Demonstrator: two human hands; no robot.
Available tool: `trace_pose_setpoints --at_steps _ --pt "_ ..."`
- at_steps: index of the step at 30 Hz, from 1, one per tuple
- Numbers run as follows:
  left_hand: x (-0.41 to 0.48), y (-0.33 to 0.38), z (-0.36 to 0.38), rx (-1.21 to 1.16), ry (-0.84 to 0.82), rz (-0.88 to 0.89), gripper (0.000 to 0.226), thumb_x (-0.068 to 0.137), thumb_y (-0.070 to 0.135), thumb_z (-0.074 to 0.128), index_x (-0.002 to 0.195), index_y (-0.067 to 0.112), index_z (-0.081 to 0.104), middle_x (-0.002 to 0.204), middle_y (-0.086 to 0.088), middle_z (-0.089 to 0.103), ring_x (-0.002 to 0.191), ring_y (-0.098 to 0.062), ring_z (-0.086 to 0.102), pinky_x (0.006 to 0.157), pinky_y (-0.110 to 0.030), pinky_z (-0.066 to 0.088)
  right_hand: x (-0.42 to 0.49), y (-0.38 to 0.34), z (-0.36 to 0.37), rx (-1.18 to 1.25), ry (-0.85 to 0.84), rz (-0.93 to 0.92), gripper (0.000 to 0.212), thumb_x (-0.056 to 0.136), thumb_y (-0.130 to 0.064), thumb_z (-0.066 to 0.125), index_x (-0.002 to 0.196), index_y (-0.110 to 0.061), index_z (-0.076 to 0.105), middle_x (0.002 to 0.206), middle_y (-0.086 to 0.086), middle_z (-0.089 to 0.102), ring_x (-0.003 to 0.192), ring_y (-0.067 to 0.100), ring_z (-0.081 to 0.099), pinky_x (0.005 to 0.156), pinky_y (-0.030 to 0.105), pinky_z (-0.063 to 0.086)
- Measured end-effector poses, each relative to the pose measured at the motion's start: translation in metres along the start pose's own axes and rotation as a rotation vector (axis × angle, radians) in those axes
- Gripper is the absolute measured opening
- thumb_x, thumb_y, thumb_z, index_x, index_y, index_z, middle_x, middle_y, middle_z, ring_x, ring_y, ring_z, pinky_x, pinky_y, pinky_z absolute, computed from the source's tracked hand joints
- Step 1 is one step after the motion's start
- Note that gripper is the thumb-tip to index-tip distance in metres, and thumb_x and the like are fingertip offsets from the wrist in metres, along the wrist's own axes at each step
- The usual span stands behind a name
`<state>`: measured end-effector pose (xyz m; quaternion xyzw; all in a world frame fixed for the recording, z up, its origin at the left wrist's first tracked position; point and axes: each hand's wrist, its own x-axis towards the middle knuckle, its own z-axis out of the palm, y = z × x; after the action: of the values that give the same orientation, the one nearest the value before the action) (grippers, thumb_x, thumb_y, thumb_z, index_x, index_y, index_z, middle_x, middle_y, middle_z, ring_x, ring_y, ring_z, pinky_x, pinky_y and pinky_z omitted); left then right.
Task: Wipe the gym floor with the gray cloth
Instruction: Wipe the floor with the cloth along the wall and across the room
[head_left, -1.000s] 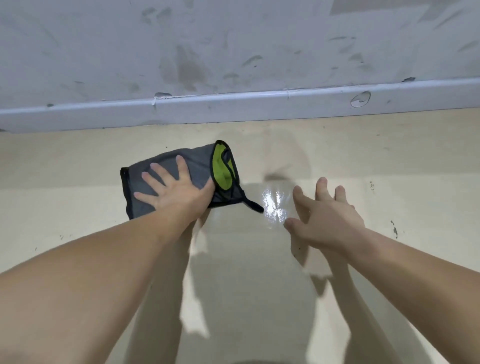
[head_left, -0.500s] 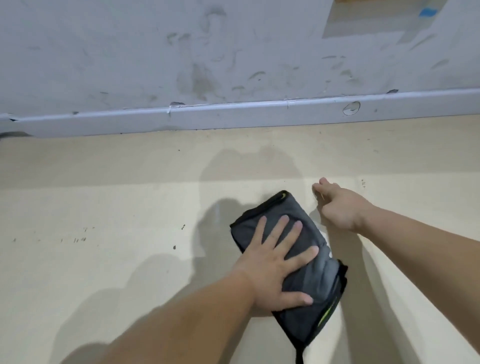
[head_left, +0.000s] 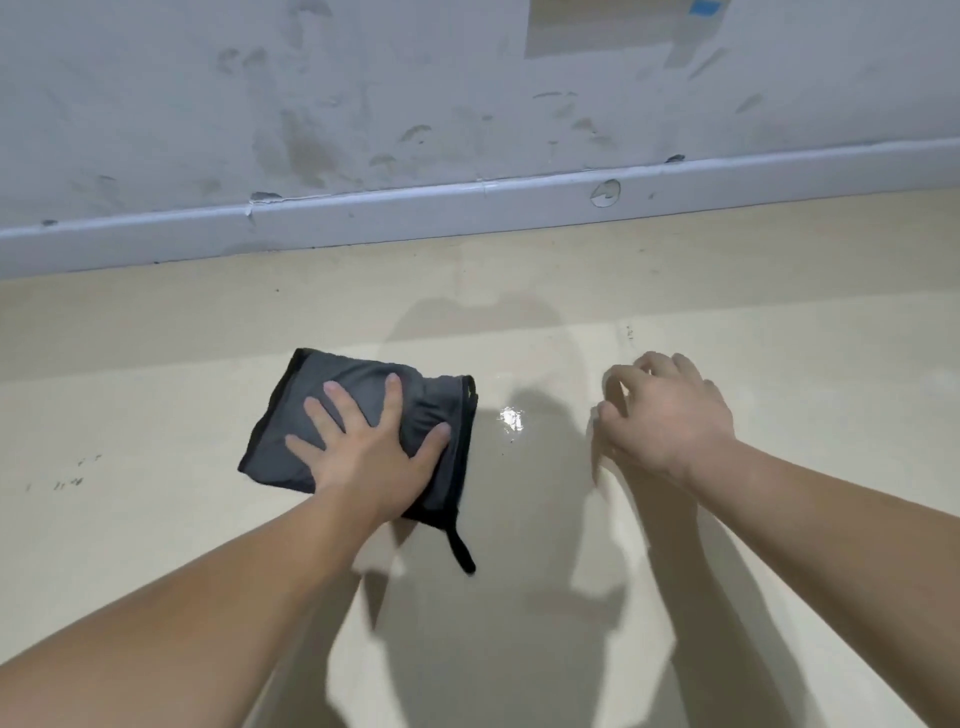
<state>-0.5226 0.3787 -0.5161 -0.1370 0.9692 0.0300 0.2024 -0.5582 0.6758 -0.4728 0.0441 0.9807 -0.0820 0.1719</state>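
Observation:
The gray cloth (head_left: 343, 384), folded and edged in black with a black loop trailing toward me, lies flat on the cream gym floor (head_left: 156, 519). My left hand (head_left: 371, 447) presses down on it with fingers spread straight. My right hand (head_left: 665, 415) hovers or rests on the floor to the right of the cloth, apart from it, its fingers loosely curled and holding nothing. A small wet glint (head_left: 511, 418) shines on the floor between the cloth and my right hand.
A scuffed pale grey wall (head_left: 415, 104) with a light baseboard (head_left: 467, 208) runs across the far side. Small dark specks (head_left: 67, 483) mark the floor at the left. Shadows of my arms fall on the floor in front of me.
My left hand slid the cloth from near the wall toward me and right, then back left and away. The right hand's fingers went from spread to curled.

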Motion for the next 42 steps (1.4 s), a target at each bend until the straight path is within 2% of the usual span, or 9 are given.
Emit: trace_pose_setpoints --at_steps 7,12,19,26,30,33,35,37,42 --pt "0.031 0.116 -0.003 0.022 0.041 0.155 0.102 0.072 0.097 -0.003 0.154 0.042 -0.024 0.163 -0.025 -0.027 0.147 -0.051 -0.026 0.111 -0.077 -0.007 -0.022 0.078 -0.011 0.227 -0.103 0.219 0.015 0.085 -0.023 0.045 0.094 -0.027 0.056 0.11 -0.009 0.061 0.099 0.025 0.055 0.078 0.038 0.05" --pt "-0.021 0.21 0.017 0.258 -0.004 0.654 0.096 0.079 0.091 0.005 0.156 0.039 -0.022 0.16 -0.026 -0.034 0.143 -0.052 -0.035 0.107 -0.078 -0.013 -0.029 0.107 -0.017 0.659 -0.036 0.36 0.045 0.086 -0.027 0.048 0.131 -0.032 0.053 0.13 -0.006 0.068 0.122 0.027 0.061 0.109 0.047 0.046" --pt "-0.108 0.165 0.053 0.431 -0.162 1.325 0.088 0.087 0.083 0.026 0.159 0.044 -0.005 0.162 -0.013 -0.035 0.143 -0.036 -0.043 0.112 -0.066 -0.026 -0.031 0.099 -0.018 0.281 0.068 0.178 0.036 0.09 -0.026 0.051 0.123 -0.032 0.063 0.118 -0.005 0.058 0.117 0.022 0.054 0.092 0.038 0.048" --pt "-0.03 0.093 -0.009 0.398 -0.315 0.695 0.096 0.082 0.089 0.031 0.147 0.054 -0.031 0.153 -0.007 -0.051 0.141 -0.037 -0.046 0.117 -0.067 -0.013 -0.047 0.038 -0.014 0.259 -0.066 0.147 0.023 0.097 -0.042 0.048 0.114 -0.032 0.059 0.112 -0.005 0.059 0.099 0.024 0.059 0.085 0.037 0.051" --pt "-0.016 0.082 -0.037 0.409 -0.44 0.82 0.091 0.09 0.074 0.046 0.152 0.054 -0.018 0.16 0.001 -0.04 0.148 -0.034 -0.035 0.121 -0.065 -0.004 -0.079 -0.005 0.003 0.278 -0.146 0.091 0.032 0.096 -0.037 0.049 0.127 -0.031 0.056 0.12 -0.005 0.055 0.108 0.023 0.06 0.093 0.042 0.052" --pt "0.009 0.076 -0.063 0.378 -0.328 0.875 0.079 0.098 0.044 0.053 0.16 0.041 0.004 0.171 0.003 -0.003 0.155 -0.03 0.007 0.118 -0.054 0.029 -0.099 -0.031 0.013 0.302 -0.161 0.088 0.031 0.096 -0.034 0.052 0.127 -0.03 0.056 0.119 -0.005 0.052 0.109 0.021 0.059 0.095 0.039 0.051" --pt "0.014 0.076 -0.073 0.41 -0.173 0.906 0.06 0.095 0.028 0.054 0.151 0.029 0.032 0.152 -0.004 0.036 0.133 -0.029 0.041 0.096 -0.045 0.048 -0.109 -0.046 0.005 0.259 -0.277 0.07 0.028 0.098 -0.035 0.051 0.124 -0.03 0.057 0.117 -0.005 0.051 0.106 0.02 0.059 0.095 0.036 0.05" --pt "0.013 0.082 -0.083 0.404 -0.175 0.89 0.043 0.094 0.022 0.055 0.136 0.022 0.047 0.126 -0.003 0.048 0.112 -0.027 0.052 0.079 -0.04 0.047 -0.114 -0.064 -0.022 0.054 -0.459 0.03 0.03 0.099 -0.041 0.049 0.125 -0.031 0.057 0.119 -0.006 0.055 0.107 0.021 0.059 0.091 0.035 0.049" --pt "-0.008 0.105 -0.121 0.389 -0.36 0.978 0.033 0.089 0.018 0.058 0.122 0.014 0.059 0.102 -0.002 0.055 0.1 -0.027 0.06 0.088 -0.038 0.055 -0.112 -0.111 -0.077 -0.299 -0.519 0.078 0.036 0.101 -0.037 0.04 0.134 -0.027 0.052 0.126 -0.004 0.059 0.107 0.024 0.057 0.082 0.036 0.046"
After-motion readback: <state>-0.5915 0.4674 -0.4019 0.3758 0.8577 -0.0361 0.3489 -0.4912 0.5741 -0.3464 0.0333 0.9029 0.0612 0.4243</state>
